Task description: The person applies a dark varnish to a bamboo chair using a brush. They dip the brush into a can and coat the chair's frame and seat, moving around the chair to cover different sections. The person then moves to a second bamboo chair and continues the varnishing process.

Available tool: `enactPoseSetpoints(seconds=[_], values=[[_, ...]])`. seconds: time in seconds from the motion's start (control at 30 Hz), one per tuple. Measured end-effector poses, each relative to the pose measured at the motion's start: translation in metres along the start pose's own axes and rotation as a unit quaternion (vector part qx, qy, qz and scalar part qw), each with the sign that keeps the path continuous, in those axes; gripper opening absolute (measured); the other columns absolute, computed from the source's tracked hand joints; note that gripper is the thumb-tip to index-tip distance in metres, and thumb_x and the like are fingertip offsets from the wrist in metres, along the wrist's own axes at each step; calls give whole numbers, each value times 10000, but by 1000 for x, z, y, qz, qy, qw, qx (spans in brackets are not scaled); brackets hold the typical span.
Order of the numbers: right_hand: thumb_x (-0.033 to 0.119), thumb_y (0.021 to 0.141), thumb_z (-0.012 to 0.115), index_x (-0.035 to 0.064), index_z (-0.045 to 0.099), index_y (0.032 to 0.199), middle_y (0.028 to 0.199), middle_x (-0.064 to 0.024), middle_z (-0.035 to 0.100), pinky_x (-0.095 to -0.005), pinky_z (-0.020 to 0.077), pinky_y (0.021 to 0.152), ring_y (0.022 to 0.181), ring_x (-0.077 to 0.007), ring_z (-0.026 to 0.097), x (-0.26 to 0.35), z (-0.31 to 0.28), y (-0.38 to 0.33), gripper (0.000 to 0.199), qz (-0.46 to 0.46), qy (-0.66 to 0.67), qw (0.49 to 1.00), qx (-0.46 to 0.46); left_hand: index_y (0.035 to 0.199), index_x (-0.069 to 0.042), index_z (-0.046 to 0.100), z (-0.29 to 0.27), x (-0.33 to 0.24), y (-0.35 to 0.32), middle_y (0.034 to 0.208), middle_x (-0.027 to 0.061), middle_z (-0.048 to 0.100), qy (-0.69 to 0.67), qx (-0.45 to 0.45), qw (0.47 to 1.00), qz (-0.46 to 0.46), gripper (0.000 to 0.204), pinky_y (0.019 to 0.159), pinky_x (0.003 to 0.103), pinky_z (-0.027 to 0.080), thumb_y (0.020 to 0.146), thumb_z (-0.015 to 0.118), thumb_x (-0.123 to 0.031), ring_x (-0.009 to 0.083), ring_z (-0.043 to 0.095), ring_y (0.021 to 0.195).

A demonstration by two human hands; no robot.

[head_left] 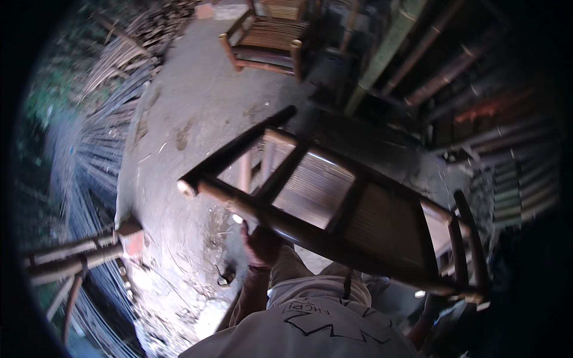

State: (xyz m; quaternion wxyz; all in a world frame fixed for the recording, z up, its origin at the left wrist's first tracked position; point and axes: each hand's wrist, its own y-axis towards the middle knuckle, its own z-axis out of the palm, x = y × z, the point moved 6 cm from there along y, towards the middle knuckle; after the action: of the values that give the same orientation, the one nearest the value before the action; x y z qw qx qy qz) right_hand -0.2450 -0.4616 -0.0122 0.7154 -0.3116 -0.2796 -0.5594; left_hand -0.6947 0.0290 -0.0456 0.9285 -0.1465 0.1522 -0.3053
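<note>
A dark brown bamboo chair (382,224) with slatted panels is held up in front of my body. It is tilted, its left end farther away and higher in view than its right end. My left hand (261,243) grips the near rail from below, thumb showing and the other fingers largely hidden. At the lower right, my right hand (434,305) is at the underside of the chair's right end, in deep shadow. That hand appears to hold the rail, though its fingers are mostly hidden.
A second bamboo chair (271,36) stands on the concrete floor (197,107) ahead. Bundles of thin strips (98,149) lie along the left edge. Bamboo poles (391,51) lean at the right. A brick (132,241) and a pole railing (71,262) are near left.
</note>
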Motion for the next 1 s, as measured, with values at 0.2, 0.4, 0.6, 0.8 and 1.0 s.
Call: enactPoseSetpoints(seconds=[0.2,0.4,0.6,0.8,1.0], values=[[474,1004,523,82,461,1437,1383,-187,532,-552,294,1176,1270,-332,511,-75,120,-106,588,-53,-187,979,-57,1499,-12,351,14,-153,25,1503,153,433,28,-7,998,59,989,1186,472,244,866,510,-754,287,395,1394],[729,904,487,94,590,1294,1249,-149,613,-525,312,1144,1218,-345,525,-179,223,-162,752,189,141,972,-10,1420,-16,462,2,-272,49,1424,120,528,82,5,995,64,943,1149,471,309,823,608,-733,275,472,1331],[723,916,478,69,579,1297,1243,-171,602,-510,336,1127,1219,-340,526,-243,288,-168,764,261,156,952,-47,1408,-29,496,-8,-347,59,1395,129,567,122,-26,990,72,962,1075,480,392,786,638,-750,280,533,1276],[712,924,476,107,611,1276,1240,-135,620,-558,344,1088,1200,-317,537,-289,305,-137,713,286,160,944,30,1377,-42,514,-29,-366,90,1402,123,547,136,-73,984,88,920,1098,466,344,769,674,-713,286,496,1281],[619,951,516,128,627,1241,1193,-121,646,-567,399,1052,1159,-316,574,-329,322,-104,580,296,134,944,55,1423,-52,481,-64,-378,121,1435,154,517,105,-104,984,97,953,1123,506,337,764,676,-712,311,474,1320]])
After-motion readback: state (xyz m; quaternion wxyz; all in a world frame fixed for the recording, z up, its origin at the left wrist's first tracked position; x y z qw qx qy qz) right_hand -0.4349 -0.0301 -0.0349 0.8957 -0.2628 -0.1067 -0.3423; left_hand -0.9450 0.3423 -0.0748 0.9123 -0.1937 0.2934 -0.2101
